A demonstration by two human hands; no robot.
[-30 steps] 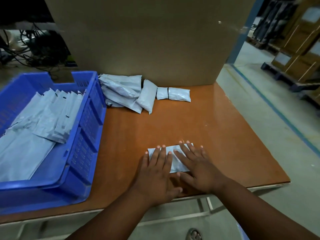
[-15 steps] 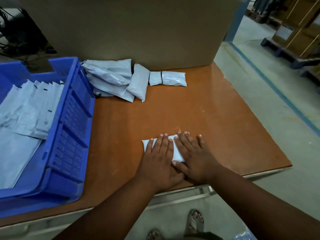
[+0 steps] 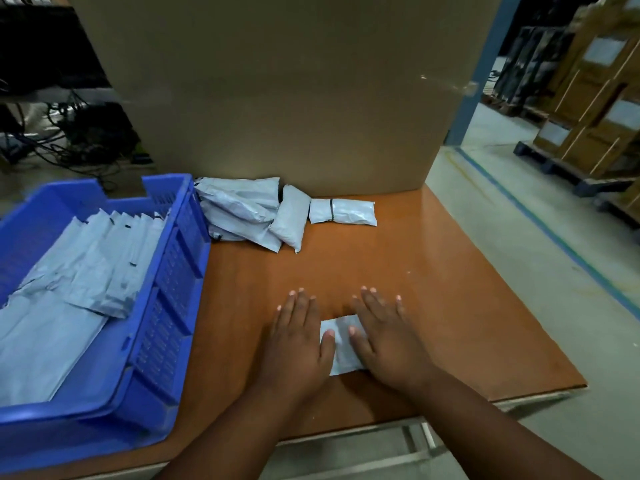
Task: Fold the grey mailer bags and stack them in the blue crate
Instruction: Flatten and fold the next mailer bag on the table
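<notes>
Head view: both hands lie flat, fingers straight, on a folded grey mailer bag (image 3: 341,344) near the front edge of the worktop (image 3: 450,306). The left hand (image 3: 298,344) covers its left end, the right hand (image 3: 388,341) its right. The blue crate (image 3: 166,306) sits left, holding folded bags (image 3: 86,268). Unfolded bags (image 3: 249,213) and a banded bundle (image 3: 343,212) lie against a cardboard box (image 3: 277,91).

Mailer bag (image 3: 343,344) edges under both hands
</notes>
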